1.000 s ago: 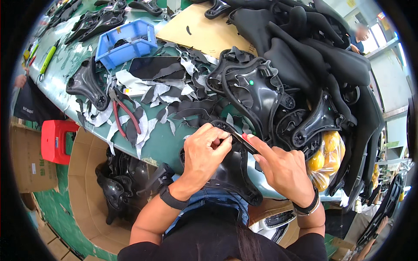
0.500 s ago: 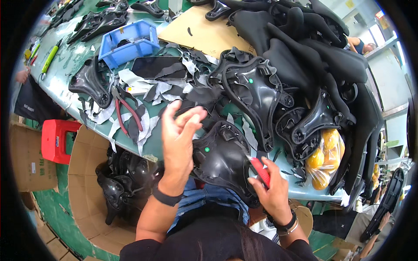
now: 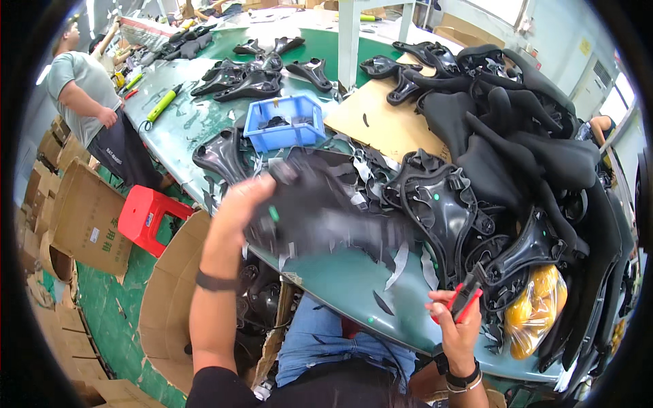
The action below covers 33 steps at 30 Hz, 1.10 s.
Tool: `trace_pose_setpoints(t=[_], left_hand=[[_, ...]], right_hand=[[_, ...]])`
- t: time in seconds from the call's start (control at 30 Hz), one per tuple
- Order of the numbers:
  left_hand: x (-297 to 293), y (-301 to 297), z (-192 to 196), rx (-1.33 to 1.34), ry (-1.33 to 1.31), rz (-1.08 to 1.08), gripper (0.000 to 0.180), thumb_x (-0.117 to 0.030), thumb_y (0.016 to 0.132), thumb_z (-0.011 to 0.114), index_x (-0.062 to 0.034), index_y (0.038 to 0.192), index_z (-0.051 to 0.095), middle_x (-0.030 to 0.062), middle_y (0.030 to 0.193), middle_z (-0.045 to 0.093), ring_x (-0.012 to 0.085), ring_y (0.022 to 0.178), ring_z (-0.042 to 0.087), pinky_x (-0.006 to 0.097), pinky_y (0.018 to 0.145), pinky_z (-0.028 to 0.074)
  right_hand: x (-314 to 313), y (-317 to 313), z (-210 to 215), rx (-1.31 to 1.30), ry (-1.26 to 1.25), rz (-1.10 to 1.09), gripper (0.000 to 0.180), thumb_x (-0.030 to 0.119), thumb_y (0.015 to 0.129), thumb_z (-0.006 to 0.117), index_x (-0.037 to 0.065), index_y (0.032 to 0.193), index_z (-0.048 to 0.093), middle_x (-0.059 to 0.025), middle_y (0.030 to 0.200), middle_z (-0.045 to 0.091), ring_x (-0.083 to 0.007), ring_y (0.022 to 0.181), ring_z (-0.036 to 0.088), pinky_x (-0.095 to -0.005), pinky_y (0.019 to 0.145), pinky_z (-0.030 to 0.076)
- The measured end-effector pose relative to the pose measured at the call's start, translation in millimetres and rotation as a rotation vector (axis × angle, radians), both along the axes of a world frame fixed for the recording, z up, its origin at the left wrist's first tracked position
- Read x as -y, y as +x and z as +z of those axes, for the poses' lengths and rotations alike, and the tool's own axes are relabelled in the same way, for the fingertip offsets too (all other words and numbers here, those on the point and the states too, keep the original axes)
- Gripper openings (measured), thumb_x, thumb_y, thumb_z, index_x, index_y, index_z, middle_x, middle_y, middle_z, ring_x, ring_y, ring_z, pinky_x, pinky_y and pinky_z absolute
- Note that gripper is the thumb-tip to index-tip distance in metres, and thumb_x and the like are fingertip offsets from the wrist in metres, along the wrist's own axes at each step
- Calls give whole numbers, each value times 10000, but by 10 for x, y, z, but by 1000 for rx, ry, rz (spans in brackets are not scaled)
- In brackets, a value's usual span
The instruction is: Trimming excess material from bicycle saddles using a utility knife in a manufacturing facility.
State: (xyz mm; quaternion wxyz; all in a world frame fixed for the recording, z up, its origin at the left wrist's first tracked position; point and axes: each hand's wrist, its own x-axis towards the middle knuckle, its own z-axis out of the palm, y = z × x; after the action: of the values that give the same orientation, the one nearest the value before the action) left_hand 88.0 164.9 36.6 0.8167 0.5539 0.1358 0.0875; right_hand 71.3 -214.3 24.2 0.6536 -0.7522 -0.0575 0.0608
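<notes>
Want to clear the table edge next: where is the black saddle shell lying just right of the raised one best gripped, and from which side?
Probably by its narrow nose end, coming from the near table edge. The saddle shell lies underside up, ribs and rails showing, its wide rear against the pile of black saddles, so only the near end looks free. The right hand is nearest, but holds a red tool.

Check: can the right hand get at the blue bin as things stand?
Probably not: the right hand grips a red tool, and the blue bin sits far across the table, beyond the blurred black part in the left hand.

The left hand (image 3: 246, 197) grips a blurred black saddle shell (image 3: 320, 217) above the green table (image 3: 354, 289); the right hand (image 3: 457, 325) holds a red-handled tool (image 3: 465, 302) at the table's near edge.
</notes>
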Motion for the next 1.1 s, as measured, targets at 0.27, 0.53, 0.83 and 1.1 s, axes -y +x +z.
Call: trace_pose_setpoints(t=[0.27,0.53,0.83,1.1], left_hand=[[-53,1051,24,372,-108,262,443,-273,937,612,-39,1282,462,124,1279,482,313,1232,478,419,962,466],[1282,1357,-236,-7,736,-201,558,-372,894,651,19,1257,488,154,1185,573,208,1072,574,321,903,467],[1466,956,2,111,480,-301,353,-104,858,601,17,1190,593,101,1161,611,181,1133,535,295,970,407],[1314,0,-589,0,941,21,295,-164,844,643,-37,1111,640,85,1075,616,217,1022,555,345,904,413]], right_hand=[[82,93,-83,-13,-64,-70,272,45,870,640,-28,1089,497,-115,911,684,-147,777,666,-265,695,523],[240,286,-214,134,-242,-209,315,100,879,641,-19,1149,530,-121,1007,660,-171,907,643,-306,796,502],[379,384,-136,-107,-190,-26,265,180,883,659,29,1084,575,-58,863,677,-124,763,625,-290,702,485],[326,-94,-179,-125,-384,137,357,142,906,628,24,1222,511,-117,820,629,-180,647,615,-313,604,495]])
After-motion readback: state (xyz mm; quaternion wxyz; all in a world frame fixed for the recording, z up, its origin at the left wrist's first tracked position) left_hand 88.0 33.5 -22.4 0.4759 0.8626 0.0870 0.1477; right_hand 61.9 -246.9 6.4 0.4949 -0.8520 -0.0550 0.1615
